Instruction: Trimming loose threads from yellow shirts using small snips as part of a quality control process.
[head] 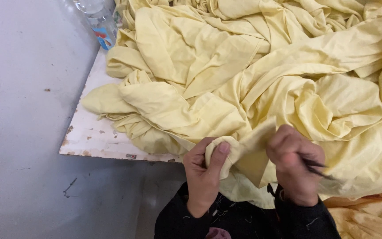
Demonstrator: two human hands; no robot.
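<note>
My left hand pinches a cloth fold, my right hand at 3 o'clock grips snips that could nick it.

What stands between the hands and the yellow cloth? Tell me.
Nothing visible. The left hand already grips a bunched fold of the yellow cloth, and the right hand, holding a thin dark tool, touches it too.
</note>
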